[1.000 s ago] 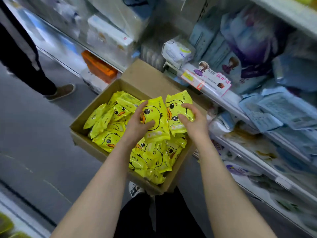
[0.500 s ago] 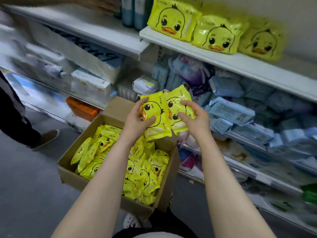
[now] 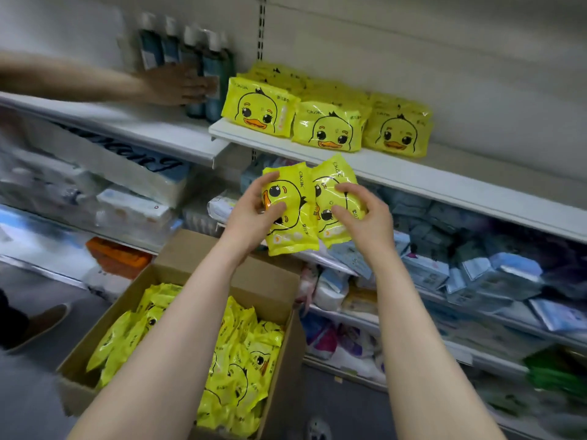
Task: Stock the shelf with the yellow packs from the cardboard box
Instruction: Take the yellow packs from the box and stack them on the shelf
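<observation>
Head view: the left hand (image 3: 251, 214), at the centre of the frame, grips a yellow pack (image 3: 292, 223) with a duck face, its fingers curled round the pack's left edge and its thumb across the front. Just to its right, the right hand (image 3: 365, 214) holds a second yellow pack (image 3: 333, 182), its fingers curled over the front. The two packs are upright and overlap, the left one in front. They are held in the air just below the front edge of the white shelf (image 3: 444, 182).

On that shelf, in the upper middle of the frame, three rows of shelved duck packs (image 3: 328, 127) stand side by side, faces forward.

Below the forearms, at lower left, the open cardboard box (image 3: 133, 293) holds many more boxed yellow packs (image 3: 241, 360) in a loose heap.

At upper left another person's hand (image 3: 178, 84) reaches in and touches dark bottles (image 3: 209, 68) just left of the shelved packs. Lower shelves on the right carry pale blue packets (image 3: 476, 271). An orange packet (image 3: 117, 255) lies on a low shelf at left, and a brown shoe (image 3: 38, 325) is on the floor at the left edge.
</observation>
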A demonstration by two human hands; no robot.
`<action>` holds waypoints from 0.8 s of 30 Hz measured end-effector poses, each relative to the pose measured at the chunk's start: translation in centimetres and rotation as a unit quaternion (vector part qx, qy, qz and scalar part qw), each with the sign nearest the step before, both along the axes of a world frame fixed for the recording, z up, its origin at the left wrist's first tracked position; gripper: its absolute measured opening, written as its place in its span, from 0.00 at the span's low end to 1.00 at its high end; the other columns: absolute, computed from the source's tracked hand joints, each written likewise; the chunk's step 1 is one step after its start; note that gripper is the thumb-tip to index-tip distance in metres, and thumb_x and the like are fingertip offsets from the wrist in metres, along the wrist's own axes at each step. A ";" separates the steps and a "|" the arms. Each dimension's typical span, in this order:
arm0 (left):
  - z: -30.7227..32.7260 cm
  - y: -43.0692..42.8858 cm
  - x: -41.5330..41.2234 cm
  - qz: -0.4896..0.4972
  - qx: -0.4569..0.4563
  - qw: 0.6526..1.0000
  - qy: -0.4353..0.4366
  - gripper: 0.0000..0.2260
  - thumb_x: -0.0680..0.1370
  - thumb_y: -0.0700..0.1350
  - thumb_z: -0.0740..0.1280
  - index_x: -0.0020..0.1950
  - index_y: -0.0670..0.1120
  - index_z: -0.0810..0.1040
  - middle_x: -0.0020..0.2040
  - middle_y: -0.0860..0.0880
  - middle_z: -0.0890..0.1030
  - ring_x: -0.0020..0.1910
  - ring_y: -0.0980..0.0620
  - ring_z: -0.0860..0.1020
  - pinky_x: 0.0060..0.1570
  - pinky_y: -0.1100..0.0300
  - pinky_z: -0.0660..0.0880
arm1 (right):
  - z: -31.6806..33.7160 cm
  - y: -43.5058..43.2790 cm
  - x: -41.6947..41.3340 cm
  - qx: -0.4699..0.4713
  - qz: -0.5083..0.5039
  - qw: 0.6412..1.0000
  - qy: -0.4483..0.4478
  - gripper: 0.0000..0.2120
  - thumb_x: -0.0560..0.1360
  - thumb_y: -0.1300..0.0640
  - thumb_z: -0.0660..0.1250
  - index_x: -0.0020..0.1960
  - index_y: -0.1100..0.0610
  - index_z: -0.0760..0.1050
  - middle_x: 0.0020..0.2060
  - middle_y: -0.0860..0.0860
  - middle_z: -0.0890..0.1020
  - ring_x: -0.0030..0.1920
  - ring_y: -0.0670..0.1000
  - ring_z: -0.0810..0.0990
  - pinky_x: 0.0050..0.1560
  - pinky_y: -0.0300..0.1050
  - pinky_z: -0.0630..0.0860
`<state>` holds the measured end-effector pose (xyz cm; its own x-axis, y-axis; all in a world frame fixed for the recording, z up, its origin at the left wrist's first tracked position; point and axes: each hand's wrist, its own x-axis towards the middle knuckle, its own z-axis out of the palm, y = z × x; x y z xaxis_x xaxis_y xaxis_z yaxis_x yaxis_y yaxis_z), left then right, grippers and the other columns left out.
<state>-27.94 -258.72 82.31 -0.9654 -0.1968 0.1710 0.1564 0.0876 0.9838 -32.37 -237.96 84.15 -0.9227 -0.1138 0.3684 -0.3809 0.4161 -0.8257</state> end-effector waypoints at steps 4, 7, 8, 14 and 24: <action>2.1 2.2 -2.0 0.001 -0.060 0.998 0.016 0.23 0.73 0.49 0.69 0.64 0.68 0.71 0.46 0.53 0.78 0.45 0.41 0.77 0.55 0.47 0.77 | 2.0 2.7 -1.7 -0.004 0.002 1.000 0.011 0.15 0.72 0.58 0.73 0.56 0.44 0.80 0.55 0.37 0.80 0.58 0.35 0.73 0.60 0.34 0.67; 4.1 4.6 -3.8 0.006 -0.055 0.998 0.042 0.23 0.74 0.46 0.69 0.65 0.65 0.72 0.45 0.53 0.78 0.43 0.42 0.76 0.54 0.44 0.76 | 4.0 4.9 -3.4 -0.009 0.008 1.000 0.009 0.15 0.72 0.58 0.73 0.56 0.45 0.80 0.56 0.38 0.80 0.62 0.40 0.74 0.64 0.41 0.69; 4.7 5.4 -4.4 0.009 -0.055 0.997 0.049 0.23 0.75 0.44 0.70 0.66 0.63 0.72 0.45 0.53 0.78 0.43 0.45 0.75 0.55 0.45 0.76 | 4.8 5.8 -4.0 -0.004 0.009 1.000 0.012 0.14 0.73 0.58 0.73 0.57 0.45 0.80 0.56 0.37 0.80 0.62 0.40 0.74 0.64 0.41 0.68; 6.7 8.3 -8.1 0.028 -0.069 0.996 0.055 0.22 0.76 0.45 0.70 0.65 0.65 0.71 0.58 0.50 0.78 0.54 0.43 0.79 0.58 0.43 0.76 | 8.3 10.3 -9.2 0.050 0.011 0.998 0.036 0.15 0.72 0.58 0.73 0.54 0.42 0.79 0.59 0.42 0.80 0.64 0.45 0.74 0.67 0.48 0.70; 6.4 9.8 -11.6 0.061 -0.056 0.995 0.050 0.22 0.77 0.43 0.70 0.66 0.63 0.72 0.57 0.51 0.78 0.55 0.45 0.79 0.56 0.43 0.78 | 11.4 11.9 -17.9 0.281 0.039 0.957 0.060 0.16 0.72 0.60 0.72 0.54 0.42 0.80 0.63 0.45 0.79 0.64 0.51 0.74 0.63 0.46 0.70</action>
<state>-39.53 -248.96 88.70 -0.9127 -0.2852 0.2925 0.2349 0.2192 0.9470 -50.25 -226.04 95.52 -0.8585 -0.3917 0.3312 -0.5067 0.7476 -0.4294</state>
